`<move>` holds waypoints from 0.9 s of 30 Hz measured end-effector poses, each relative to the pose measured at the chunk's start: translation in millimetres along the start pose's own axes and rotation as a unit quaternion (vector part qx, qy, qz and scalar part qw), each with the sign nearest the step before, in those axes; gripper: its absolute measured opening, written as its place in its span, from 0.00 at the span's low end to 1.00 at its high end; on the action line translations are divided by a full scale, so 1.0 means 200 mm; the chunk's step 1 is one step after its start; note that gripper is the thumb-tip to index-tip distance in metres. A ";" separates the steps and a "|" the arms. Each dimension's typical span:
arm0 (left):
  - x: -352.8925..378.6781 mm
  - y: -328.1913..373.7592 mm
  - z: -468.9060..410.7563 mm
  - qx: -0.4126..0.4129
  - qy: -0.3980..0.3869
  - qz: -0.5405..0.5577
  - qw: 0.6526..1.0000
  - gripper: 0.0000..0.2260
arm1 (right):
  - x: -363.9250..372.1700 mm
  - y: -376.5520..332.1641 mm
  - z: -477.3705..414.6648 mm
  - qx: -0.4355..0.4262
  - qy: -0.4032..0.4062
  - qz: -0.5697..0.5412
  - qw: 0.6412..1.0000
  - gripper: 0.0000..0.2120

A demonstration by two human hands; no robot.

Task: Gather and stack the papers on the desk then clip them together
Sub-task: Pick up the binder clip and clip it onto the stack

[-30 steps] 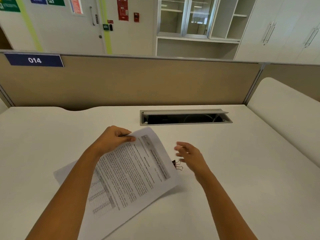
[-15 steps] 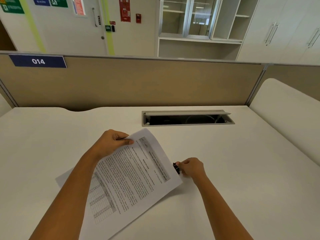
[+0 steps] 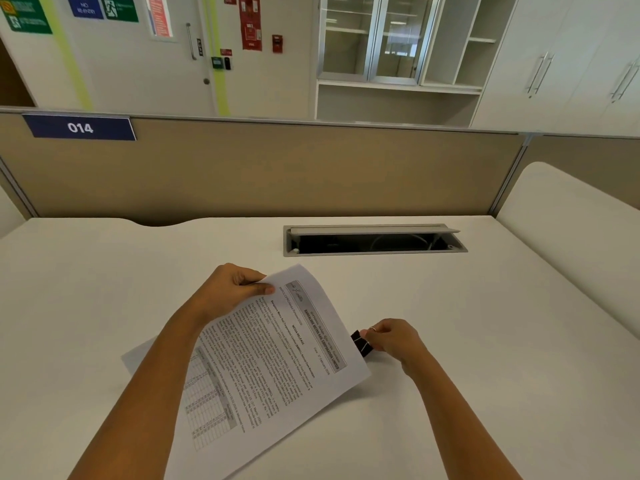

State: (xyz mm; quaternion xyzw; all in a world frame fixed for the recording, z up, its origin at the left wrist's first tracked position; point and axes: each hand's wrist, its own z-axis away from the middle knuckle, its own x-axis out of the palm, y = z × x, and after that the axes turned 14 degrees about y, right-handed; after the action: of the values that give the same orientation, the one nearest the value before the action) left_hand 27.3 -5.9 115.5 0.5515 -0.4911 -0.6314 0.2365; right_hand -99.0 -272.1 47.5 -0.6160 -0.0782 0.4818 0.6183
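A stack of printed papers [image 3: 270, 368] lies slanted on the white desk [image 3: 485, 341], its far end lifted. My left hand [image 3: 232, 289] pinches the stack's top corner between thumb and fingers. A black binder clip [image 3: 360, 344] sits at the stack's right edge, and my right hand [image 3: 391, 337] pinches its wire handles. A corner of a lower sheet [image 3: 138, 358] sticks out to the left under my left forearm.
An open cable tray [image 3: 374, 240] is set into the desk beyond the papers. A tan partition [image 3: 277, 174] with a blue "014" sign closes the far side. A second white desk surface [image 3: 571, 216] adjoins on the right.
My right hand came down from open above the clip and now pinches it at the stack's right edge. My left hand has kept its hold on the top corner.
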 end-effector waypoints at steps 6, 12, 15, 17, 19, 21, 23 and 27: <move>0.02 0.00 0.01 0.005 -0.006 -0.001 1.000 0.05 | 0.00 -0.01 0.01 0.023 -0.027 -0.006 0.999 0.04; 0.03 0.00 0.01 0.006 -0.007 -0.006 1.000 0.06 | -0.01 0.00 0.00 0.046 -0.034 0.011 0.998 0.07; 0.03 0.01 0.01 0.009 -0.007 -0.011 1.000 0.08 | -0.01 -0.01 0.00 0.060 -0.042 0.015 0.997 0.08; 0.04 0.01 0.01 0.010 -0.007 -0.016 1.000 0.08 | -0.01 -0.02 0.00 0.083 -0.055 0.004 0.995 0.07; 0.04 0.01 0.01 0.010 -0.009 -0.020 1.000 0.08 | -0.02 -0.04 0.00 0.111 -0.072 -0.025 0.991 0.05; 0.04 0.01 0.01 0.009 -0.009 -0.019 1.000 0.08 | -0.03 -0.06 0.01 0.130 -0.069 -0.040 0.988 0.04; 0.04 0.01 0.01 0.009 -0.007 -0.019 1.000 0.07 | -0.02 -0.05 0.01 0.141 -0.056 -0.051 0.987 0.10; 0.04 0.00 0.01 0.007 -0.006 -0.017 1.000 0.05 | -0.02 -0.04 0.00 0.126 -0.035 -0.051 0.990 0.16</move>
State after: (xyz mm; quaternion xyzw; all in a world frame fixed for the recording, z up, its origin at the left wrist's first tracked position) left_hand 22.2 -12.9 111.8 0.5575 -0.4880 -0.6349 0.2190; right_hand -96.8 -272.3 56.1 -0.5114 -0.0696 0.4769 0.7114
